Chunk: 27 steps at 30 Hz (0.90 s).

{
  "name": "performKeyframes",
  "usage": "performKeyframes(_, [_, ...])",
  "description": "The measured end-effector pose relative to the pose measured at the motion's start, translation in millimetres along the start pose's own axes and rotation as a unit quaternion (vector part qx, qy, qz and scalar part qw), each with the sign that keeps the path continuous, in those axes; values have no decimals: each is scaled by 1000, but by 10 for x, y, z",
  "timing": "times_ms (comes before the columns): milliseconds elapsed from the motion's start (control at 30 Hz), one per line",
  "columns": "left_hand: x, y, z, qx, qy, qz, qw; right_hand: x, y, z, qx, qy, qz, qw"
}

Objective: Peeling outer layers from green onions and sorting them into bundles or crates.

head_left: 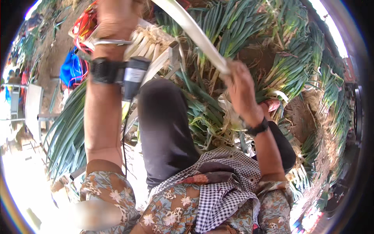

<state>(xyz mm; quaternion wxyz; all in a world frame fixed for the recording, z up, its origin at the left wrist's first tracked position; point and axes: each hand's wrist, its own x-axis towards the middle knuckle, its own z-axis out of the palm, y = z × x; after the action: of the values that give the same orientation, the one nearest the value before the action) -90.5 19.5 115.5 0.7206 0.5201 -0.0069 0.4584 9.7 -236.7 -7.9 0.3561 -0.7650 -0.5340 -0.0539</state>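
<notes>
My right hand (240,87) is closed around the end of a long, pale white strip (194,33). The strip arcs up and to the left, out past the top edge. Whether it is a plant layer or a band I cannot make out. My left hand (118,17) reaches to the top left, smeared by motion, its fingers cut off by the frame. Just right of my left wrist lie the white, rooted ends of a bunch of large green onions (146,45). Loose green onion leaves and peelings (210,121) lie below my right hand.
Heaps of green onions (292,58) cover the ground ahead and to the right. More long leaves (68,128) spread at the left. Red cords (83,31) and a blue bag (71,67) lie at the far left, near a pale chair (33,107). My bent knee (163,113) is between my arms.
</notes>
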Motion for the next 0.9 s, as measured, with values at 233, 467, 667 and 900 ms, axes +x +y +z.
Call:
performKeyframes(233, [-1118, 892, -1077, 197, 369, 148, 896, 1406, -105, 877, -63, -76, -271, 958])
performKeyframes(467, [-2760, 731, -1479, 221, 546, -66, 806, 1286, -313, 1815, -148, -285, -327, 889])
performKeyframes(667, [-2933, 210, -1352, 59, 557, -258, 787, 1322, 48, 1840, -211, -352, -288, 865])
performKeyframes(900, [-2684, 540, -1310, 543, 123, -302, 774, 1153, -169, 2027, -163, -361, -333, 856])
